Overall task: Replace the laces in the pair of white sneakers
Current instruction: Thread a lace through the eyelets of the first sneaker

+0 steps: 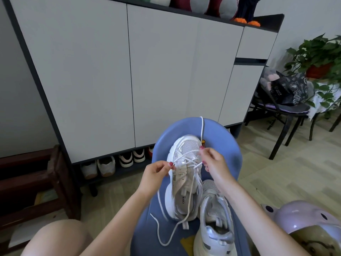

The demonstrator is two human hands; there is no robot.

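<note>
While a big grey cabinet (110, 71) with dark edges fills the wall behind, a blue plastic stool (230, 150) stands in front of the person and carries both white sneakers. Under the cabinet a row of other shoes (114, 164) is visible, and at the right a dark chair (287, 115) holds a black bag (287, 89), beside a green plant (317, 52). A pale purple helmet (302, 217) lies at the lower right. The far sneaker (182, 182) lies on the stool with its toe pointing away from the person; the near sneaker (215, 218) stands just beside it on the right, touching it, with no lace visible in it. A white lace (188, 160) crosses loosely over the far sneaker; one end runs over the far edge of the stool, another hangs in a curve toward the person. The left hand (156, 174) pinches the lace between thumb and fingertips at the left side of the sneaker. The right hand (214, 163) pinches the lace at the right side, its other fingers curled.
</note>
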